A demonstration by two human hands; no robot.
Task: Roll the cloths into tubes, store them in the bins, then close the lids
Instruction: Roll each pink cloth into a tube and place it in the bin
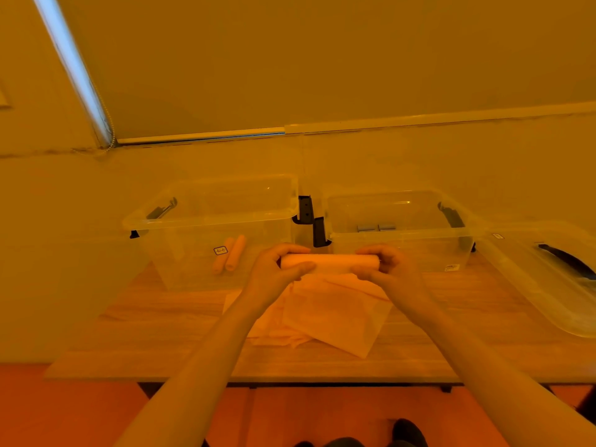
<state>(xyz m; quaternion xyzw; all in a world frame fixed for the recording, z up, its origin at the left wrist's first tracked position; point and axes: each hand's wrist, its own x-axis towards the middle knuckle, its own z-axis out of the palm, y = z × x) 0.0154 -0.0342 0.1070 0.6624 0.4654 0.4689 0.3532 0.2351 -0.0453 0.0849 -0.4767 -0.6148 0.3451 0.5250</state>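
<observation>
Dark shoe (pixel 408 432) at bottom edge, nearest cam. L to R: left bin (pixel 206 227), lid off, w/ two rolled tubes (pixel 229 254) inside. Left hand (pixel 274 269) and right hand (pixel 385 264) each curl around one end of rolled cloth (pixel 329 263), held above flat cloths (pixel 325 314) on table (pixel 145 333). Right bin (pixel 400 227) open; lid (pixel 545 272) far right.

- A pale wall (pixel 161 169) stands behind a wooden table (pixel 161 333).
- A drawn roller blind (pixel 322 59) covers the window above.
- The floor (pixel 64 414) looks orange under warm amber light.
</observation>
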